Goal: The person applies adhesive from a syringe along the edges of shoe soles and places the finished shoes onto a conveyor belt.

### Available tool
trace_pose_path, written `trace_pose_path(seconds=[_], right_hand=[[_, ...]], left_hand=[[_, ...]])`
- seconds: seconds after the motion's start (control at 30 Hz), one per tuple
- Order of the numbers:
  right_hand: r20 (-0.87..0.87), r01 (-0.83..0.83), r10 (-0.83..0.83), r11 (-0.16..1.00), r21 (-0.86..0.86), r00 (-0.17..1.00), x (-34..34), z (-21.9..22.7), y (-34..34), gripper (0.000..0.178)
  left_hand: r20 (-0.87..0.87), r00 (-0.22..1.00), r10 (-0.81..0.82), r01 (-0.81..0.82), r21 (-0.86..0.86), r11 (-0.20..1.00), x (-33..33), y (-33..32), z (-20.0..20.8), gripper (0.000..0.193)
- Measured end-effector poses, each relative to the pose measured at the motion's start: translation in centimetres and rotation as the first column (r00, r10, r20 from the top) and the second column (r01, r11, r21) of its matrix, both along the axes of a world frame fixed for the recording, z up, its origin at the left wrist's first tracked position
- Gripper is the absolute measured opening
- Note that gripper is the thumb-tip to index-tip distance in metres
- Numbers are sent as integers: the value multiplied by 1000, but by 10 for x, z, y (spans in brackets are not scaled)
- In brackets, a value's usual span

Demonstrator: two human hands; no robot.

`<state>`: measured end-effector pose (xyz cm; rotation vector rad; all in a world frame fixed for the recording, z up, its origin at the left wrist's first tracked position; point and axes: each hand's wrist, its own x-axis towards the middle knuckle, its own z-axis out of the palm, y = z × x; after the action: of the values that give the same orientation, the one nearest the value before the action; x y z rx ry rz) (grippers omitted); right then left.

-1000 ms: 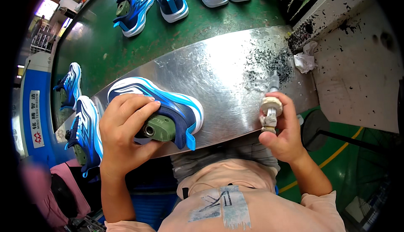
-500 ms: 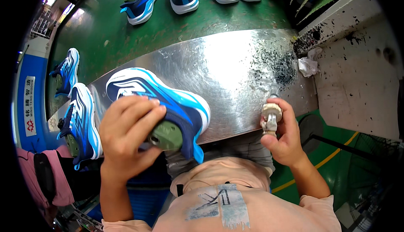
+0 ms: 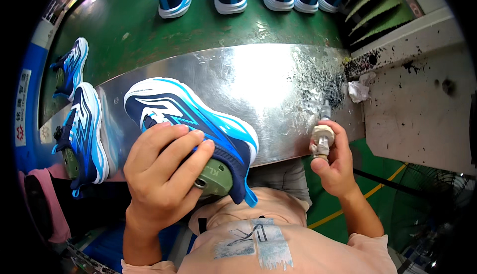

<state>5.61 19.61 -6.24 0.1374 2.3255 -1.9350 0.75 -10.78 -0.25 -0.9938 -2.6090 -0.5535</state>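
Note:
My left hand [image 3: 160, 174] is closed round the upper of a navy, blue and white sneaker [image 3: 208, 120], tilted on its side with its white sole turned away from me. A green shoe last [image 3: 216, 178] fills the shoe and shows at the collar, beside my fingers. The blue heel loop [image 3: 251, 197] points toward me. My right hand [image 3: 337, 162] grips a small metal nozzle tool [image 3: 323, 137], crusted with pale residue, between thumb and fingers. Its narrow tip points away from me, over the metal plate and apart from the shoe.
A shiny metal plate [image 3: 278, 139] lies along the near edge of the green worktop [image 3: 134, 40]. Two more sneakers, one near [image 3: 85, 135] and one farther [image 3: 72, 70], stand left. Several line the back. Crumpled paper [image 3: 358, 90] lies by the stained machine panel [image 3: 417, 100] at right.
My left hand and the sneaker have shifted slightly to the right, and the shoe has turned a little. The view has moved somewhat. My right hand keeps its hold on the nozzle tool.

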Motion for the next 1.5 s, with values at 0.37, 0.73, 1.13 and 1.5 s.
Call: trace_pose_path(seconds=[0.37,0.73,1.13,1.5], right_hand=[[36,-365,486,700,-614,873,-78,98,-78,90],[285,-275,692,579,-767,663,-132,95,-195,102],[396,-362,673,699,-616,625,-141,98,-210,104],[324,-393,585,774,-496,743,-88,96,-135,111]], left_hand=[[-86,989,121,-114,81,990,54,-4,-30,21],[-171,973,156,-120,206,971,66,-9,-52,17],[-209,967,149,-102,219,970,65,-11,-59,16],[-139,981,132,-104,198,975,66,-12,-50,15]])
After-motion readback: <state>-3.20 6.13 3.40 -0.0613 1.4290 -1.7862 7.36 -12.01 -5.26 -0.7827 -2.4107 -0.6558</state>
